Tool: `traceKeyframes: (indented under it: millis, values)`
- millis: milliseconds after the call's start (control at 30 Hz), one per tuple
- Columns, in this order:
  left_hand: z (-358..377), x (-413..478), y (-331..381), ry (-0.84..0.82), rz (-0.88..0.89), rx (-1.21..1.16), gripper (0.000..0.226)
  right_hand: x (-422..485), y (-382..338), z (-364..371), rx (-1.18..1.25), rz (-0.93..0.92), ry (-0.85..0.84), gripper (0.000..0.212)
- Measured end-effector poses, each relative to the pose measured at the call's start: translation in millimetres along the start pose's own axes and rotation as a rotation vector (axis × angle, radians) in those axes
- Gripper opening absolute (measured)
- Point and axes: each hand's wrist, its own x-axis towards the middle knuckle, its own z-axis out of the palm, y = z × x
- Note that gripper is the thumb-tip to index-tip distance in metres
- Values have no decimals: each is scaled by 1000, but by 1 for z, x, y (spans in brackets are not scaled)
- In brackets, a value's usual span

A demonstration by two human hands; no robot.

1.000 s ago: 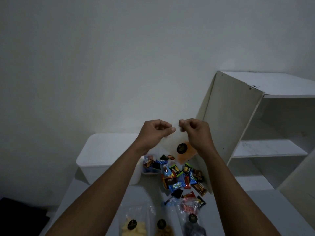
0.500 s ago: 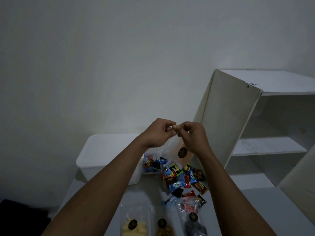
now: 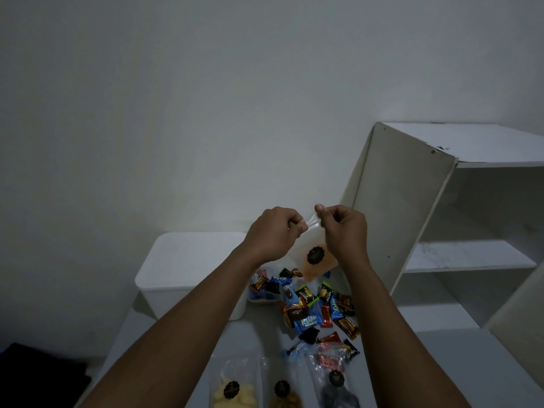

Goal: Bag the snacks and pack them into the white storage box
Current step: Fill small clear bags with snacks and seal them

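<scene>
Now, the white storage box (image 3: 188, 260) sits at the table's (image 3: 253, 337) far left. Its top looks closed, though the dim light makes that hard to call. Raised in front of it is a clear bag (image 3: 315, 257) with a dark sticker and something orange inside. The left hand (image 3: 273, 234) and right hand (image 3: 344, 231) each pinch its top edge between thumb and forefinger, probably working the mouth. Around them: a white shelf unit (image 3: 412, 216) to the right, the loose snack pile (image 3: 318, 307) below, and filled bags (image 3: 232, 390) at the near edge. Only that lid seems to bar the box.
</scene>
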Motion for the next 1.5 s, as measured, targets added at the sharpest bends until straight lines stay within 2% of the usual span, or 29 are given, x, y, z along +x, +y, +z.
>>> traceKeyframes:
  millis: [233,367,467,600,700,767,833,933,1033,1367,1500]
  values:
    - [-3,-7,3,102,46,142,23,8,-2,-6,37,45,102,36]
    - [-6,-6,5,224,114,390,35,9,-4,-3,58,49,153,34]
    - [-9,-4,2,268,133,431,45,10,-4,0,90,71,177,32]
    - [-8,-6,-8,299,128,235,49,9,-5,2,134,107,184,29]
    - [-8,-5,-15,238,20,-60,33,6,-10,0,160,105,124,30]
    - [-9,-6,-16,187,-68,-291,20,4,-13,-6,185,125,30,29]
    - [-10,-6,-16,181,-113,-429,17,4,-15,-15,218,161,-135,25]
    - [-12,-4,-12,153,-109,-485,20,5,-24,-25,162,128,-409,14]
    - [-13,0,-6,105,-65,-525,18,6,-35,-24,24,33,-542,13]
    - [-11,-1,-6,190,-82,-556,23,2,-40,-16,-153,-124,-571,19]
    - [-10,0,-3,288,-41,-480,26,0,-46,-8,-218,-191,-524,25]
